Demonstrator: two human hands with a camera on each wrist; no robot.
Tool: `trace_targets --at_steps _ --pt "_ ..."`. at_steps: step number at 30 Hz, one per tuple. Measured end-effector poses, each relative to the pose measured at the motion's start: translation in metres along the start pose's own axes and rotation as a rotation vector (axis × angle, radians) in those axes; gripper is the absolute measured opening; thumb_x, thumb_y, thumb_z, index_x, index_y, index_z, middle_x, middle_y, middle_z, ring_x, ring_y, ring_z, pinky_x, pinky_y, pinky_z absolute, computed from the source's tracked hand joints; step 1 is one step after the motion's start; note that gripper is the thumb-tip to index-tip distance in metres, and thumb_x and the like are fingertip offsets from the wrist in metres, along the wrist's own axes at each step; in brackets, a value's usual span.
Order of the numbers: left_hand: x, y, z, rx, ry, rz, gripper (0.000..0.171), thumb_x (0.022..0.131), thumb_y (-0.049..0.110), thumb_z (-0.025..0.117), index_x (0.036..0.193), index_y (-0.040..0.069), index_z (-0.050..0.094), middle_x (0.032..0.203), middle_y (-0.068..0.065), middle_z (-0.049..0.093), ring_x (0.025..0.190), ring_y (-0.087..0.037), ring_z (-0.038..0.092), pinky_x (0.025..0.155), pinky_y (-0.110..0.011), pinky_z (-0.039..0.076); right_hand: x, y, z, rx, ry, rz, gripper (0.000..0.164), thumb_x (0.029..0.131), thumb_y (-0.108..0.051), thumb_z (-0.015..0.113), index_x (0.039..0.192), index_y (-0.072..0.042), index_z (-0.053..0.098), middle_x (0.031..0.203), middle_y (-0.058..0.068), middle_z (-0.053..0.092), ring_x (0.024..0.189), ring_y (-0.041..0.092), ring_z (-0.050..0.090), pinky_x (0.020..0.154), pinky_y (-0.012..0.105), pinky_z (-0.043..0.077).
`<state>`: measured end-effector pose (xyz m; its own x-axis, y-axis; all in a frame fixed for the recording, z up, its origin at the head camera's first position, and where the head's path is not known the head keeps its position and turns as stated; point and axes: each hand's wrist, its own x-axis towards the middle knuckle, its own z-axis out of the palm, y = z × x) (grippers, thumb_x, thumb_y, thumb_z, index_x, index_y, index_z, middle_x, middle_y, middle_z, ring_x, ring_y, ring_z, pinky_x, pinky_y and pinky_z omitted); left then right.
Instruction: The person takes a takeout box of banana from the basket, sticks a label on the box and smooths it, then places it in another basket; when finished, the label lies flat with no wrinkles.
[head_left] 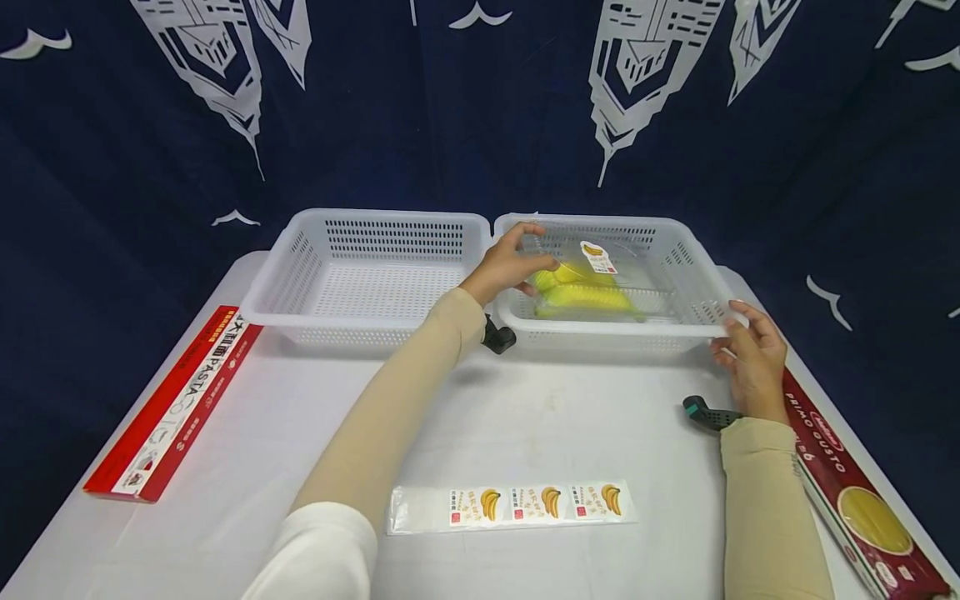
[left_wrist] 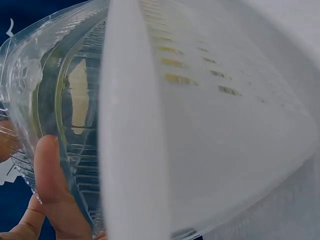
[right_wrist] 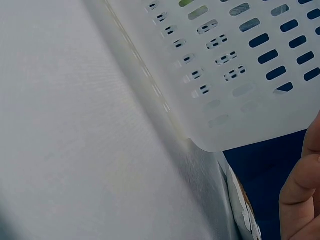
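A clear plastic box [head_left: 637, 275] with yellow-green fruit [head_left: 585, 293] inside and a banana label [head_left: 597, 257] on its lid lies in the right-hand white basket [head_left: 600, 329]. My left hand [head_left: 510, 265] grips the box by its left end, above the basket's left rim. In the left wrist view the thumb [left_wrist: 50, 180] presses against the clear box wall, and a fingertip shows through the plastic. My right hand [head_left: 757, 358] holds the front right corner of the same basket with bent fingers. In the right wrist view only part of the right hand [right_wrist: 302, 190] shows, beside the perforated basket wall [right_wrist: 235, 115].
Another white basket [head_left: 367, 321] stands directly to the left. A strip of banana labels [head_left: 536, 505] lies near the front of the table. A red pasta box [head_left: 176, 404] lies at the left edge, and a dark red pasta pack [head_left: 855, 475] at the right. Behind hangs a navy curtain [head_left: 450, 125].
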<state>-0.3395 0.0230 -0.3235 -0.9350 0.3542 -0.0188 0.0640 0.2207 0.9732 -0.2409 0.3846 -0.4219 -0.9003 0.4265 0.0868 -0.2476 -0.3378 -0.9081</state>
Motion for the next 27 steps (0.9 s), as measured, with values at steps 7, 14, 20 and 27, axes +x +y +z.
trace_targets --at_steps 7,14,20,27 --pt "0.003 -0.001 0.002 0.052 0.0 -0.019 0.069 0.098 0.022 0.077 0.16 0.019 0.046 0.163 -0.023 0.038 0.061 -0.02 0.067 0.086 -0.034 0.061 -0.001 -0.001 0.001 0.011 -0.006 0.005 0.024 0.105 -0.002 0.069 0.124 -0.015 0.076 0.114 0.002 0.066 0.063 0.013 0.068 0.053 0.019 0.057" --pt "0.007 -0.003 0.005 0.076 0.025 -0.045 0.067 0.097 0.023 0.079 0.157 0.022 0.05 0.155 -0.019 0.049 0.06 -0.018 0.066 0.094 -0.037 0.058 0.0 -0.001 0.001 0.013 -0.009 0.003 0.024 0.105 -0.003 0.069 0.125 -0.014 0.076 0.116 0.002 0.065 0.064 0.013 0.069 0.053 0.019 0.058" --pt "0.007 -0.004 0.007 0.104 0.026 -0.057 0.064 0.1 0.025 0.078 0.157 0.022 0.049 0.155 -0.018 0.054 0.061 -0.017 0.066 0.1 -0.041 0.056 0.001 0.0 0.0 0.004 -0.004 0.0 0.023 0.105 -0.003 0.069 0.123 -0.015 0.076 0.112 0.002 0.066 0.062 0.013 0.069 0.052 0.019 0.058" --pt "0.009 -0.004 0.012 0.126 0.057 -0.052 0.069 0.102 0.029 0.077 0.163 0.024 0.045 0.159 -0.015 0.053 0.071 -0.02 0.07 0.1 -0.04 0.057 0.001 0.0 0.0 0.0 -0.006 -0.001 0.024 0.105 -0.004 0.07 0.125 -0.015 0.075 0.118 0.003 0.066 0.063 0.013 0.069 0.053 0.019 0.057"
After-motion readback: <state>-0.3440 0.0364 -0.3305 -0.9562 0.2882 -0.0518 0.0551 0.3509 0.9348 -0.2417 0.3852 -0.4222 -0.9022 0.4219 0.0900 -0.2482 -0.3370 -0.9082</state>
